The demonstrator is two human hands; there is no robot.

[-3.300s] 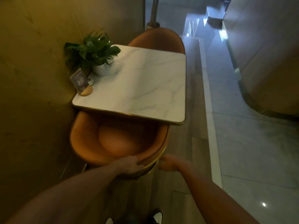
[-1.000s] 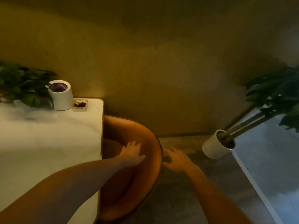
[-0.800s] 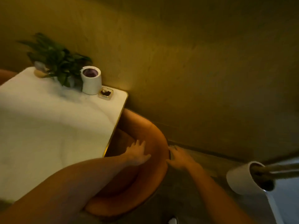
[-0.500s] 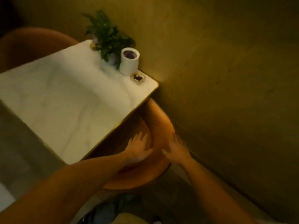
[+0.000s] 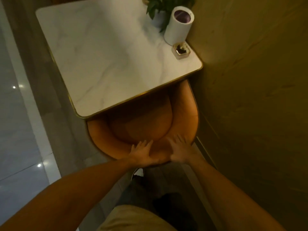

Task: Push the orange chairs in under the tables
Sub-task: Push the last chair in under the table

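Nearest the camera, the left hand (image 5: 143, 153) and right hand (image 5: 180, 151) lie flat with fingers spread on the curved back of the orange chair (image 5: 103, 139), gripping nothing. Beyond them the chair's seat sits partly under the white marble table (image 5: 103, 52), close against the yellow-brown wall (image 5: 253, 80). At the table's far corner stand an ashtray (image 5: 181, 50), a white cylinder (image 5: 179, 25) and a potted plant (image 5: 160, 7), with pale glossy floor (image 5: 15, 124) to the left.

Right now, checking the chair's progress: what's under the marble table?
The front of the orange chair sits under the marble table; both hands press its backrest. Table legs are hidden.
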